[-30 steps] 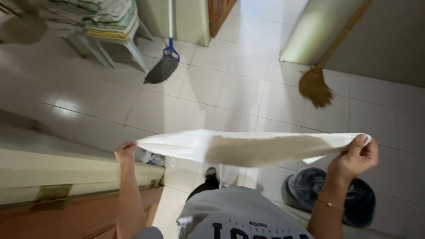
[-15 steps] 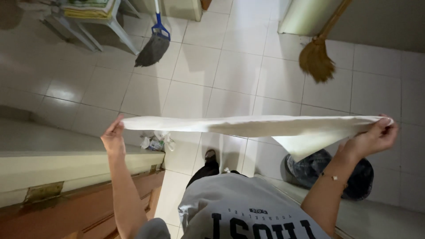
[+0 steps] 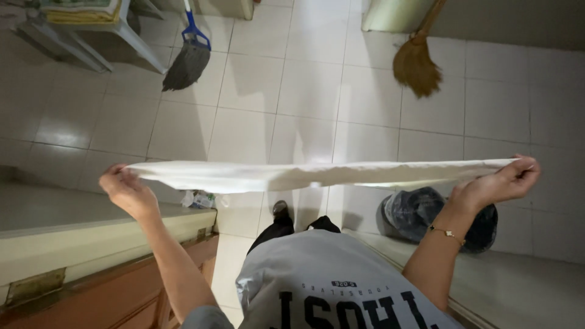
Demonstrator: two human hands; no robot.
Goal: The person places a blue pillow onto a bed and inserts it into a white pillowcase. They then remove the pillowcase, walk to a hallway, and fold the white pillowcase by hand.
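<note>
At nine o'clock our left hand (image 3: 127, 192) has its fingers pinched shut on one end of the white cloth (image 3: 317, 175), knuckles up, the fabric coming out of the grip toward three o'clock. The cloth is stretched out flat and nearly edge-on to us, a long thin band across the middle of the view. Its long axis runs from nine to three o'clock, almost level, with the right end a touch higher. It hangs in the air over the tiled floor (image 3: 304, 79), touching nothing but our two hands, and all of it lies between the grips.

Beyond it, at eleven o'clock, a dark mop with a blue socket (image 3: 187, 58) rests on the tiles. At one o'clock a straw broom (image 3: 417, 64) leans by the wall.

Below the cloth, at six o'clock, we see our grey printed shirt (image 3: 329, 286), and at four o'clock a dark bag-lined bin (image 3: 420, 213).

At three o'clock our right hand (image 3: 496, 186), a thin bracelet (image 3: 448, 233) on the wrist, is closed on the cloth's other end, thumb and fingertips clamping it at the very tip.
</note>
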